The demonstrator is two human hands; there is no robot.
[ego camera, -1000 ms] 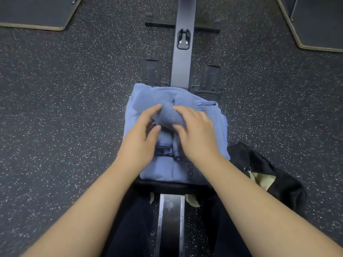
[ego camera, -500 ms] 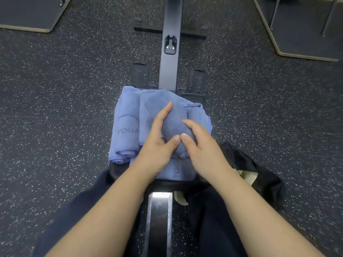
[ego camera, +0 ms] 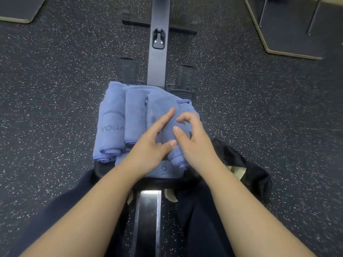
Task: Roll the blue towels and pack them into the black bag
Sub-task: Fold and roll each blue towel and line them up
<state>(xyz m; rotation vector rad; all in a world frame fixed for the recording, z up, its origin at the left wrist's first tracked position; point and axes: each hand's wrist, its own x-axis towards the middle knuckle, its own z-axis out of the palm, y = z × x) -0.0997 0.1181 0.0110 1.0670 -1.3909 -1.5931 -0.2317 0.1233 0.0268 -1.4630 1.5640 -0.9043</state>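
Left hand: your left hand (ego camera: 148, 147) lies on the near end of the roll you're working (ego camera: 168, 134), index finger stretched along its left side and thumb tip pressed to the cloth. Fingers mostly straight, so it's guiding, not clamping.
Right hand: your right hand (ego camera: 194, 143) has curled fingers on the right side of that same roll, thumb and forefinger pinching the cloth.
What changed: a second ago this was a loose bunch under both palms with nothing finished beside it in sight. Now it's a proper tube running near to far, and the hands have slid toward its near end.
Finished rolls: two rolled towels (ego camera: 113, 127) sit just left of the one you're on, touching each other, one with YOGA printed on it.
Underneath: a flat blue towel (ego camera: 163, 169) is still spread beneath the roll, so at least one more looks left to do.
Support: everything rests on the seat of a rowing machine, rail (ego camera: 158, 58) running away from you.
Black bag: the black bag (ego camera: 246, 169) is on the floor just right of the pile, mouth open, no towel visible in it yet.
Meaning: I'd say rolling is about half done, packing hasn't started.
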